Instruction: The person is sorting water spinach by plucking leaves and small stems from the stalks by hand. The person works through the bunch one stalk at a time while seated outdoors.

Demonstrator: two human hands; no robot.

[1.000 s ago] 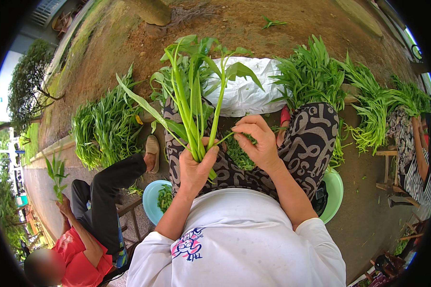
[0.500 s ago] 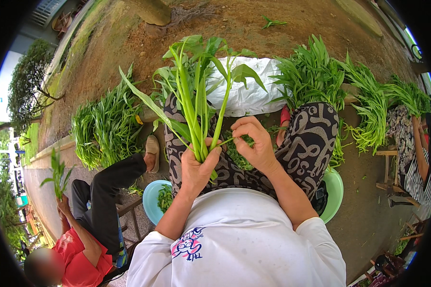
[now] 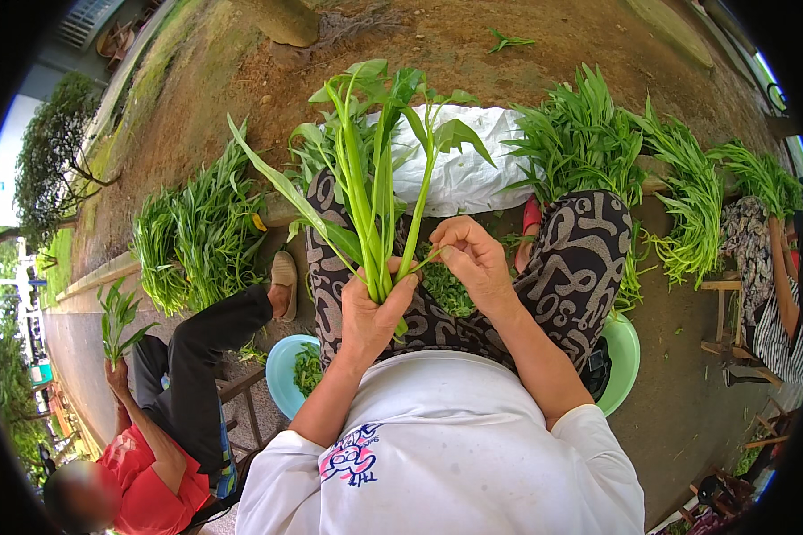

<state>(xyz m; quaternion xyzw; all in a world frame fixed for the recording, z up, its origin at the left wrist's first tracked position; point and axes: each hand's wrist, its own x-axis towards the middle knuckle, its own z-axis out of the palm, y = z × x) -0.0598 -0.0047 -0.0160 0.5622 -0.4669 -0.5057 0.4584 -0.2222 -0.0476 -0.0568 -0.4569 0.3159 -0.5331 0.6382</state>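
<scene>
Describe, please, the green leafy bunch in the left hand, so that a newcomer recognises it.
Find the white cloth shirt, lower centre. Above it, the wearer's left hand grips the long-leaved bunch of pale-green stems. Being held sets it apart from the leafy green heaps on either side.

Greens (image 3: 207, 234) lined the ground (image 3: 678, 401)!
Out on the brown earth (image 3: 455, 67) lay a loose sprig (image 3: 509, 41); nearer, a white sheet (image 3: 473, 165) was spread between leafy heaps (image 3: 580, 143), while a blue basin (image 3: 282, 376) sat on grey pavement (image 3: 80, 343).

Soft, even daylight; background (image 3: 4, 169) at left rim overexposed; edges bent by fisheye; co-worker's head (image 3: 85, 497) blurred.
</scene>
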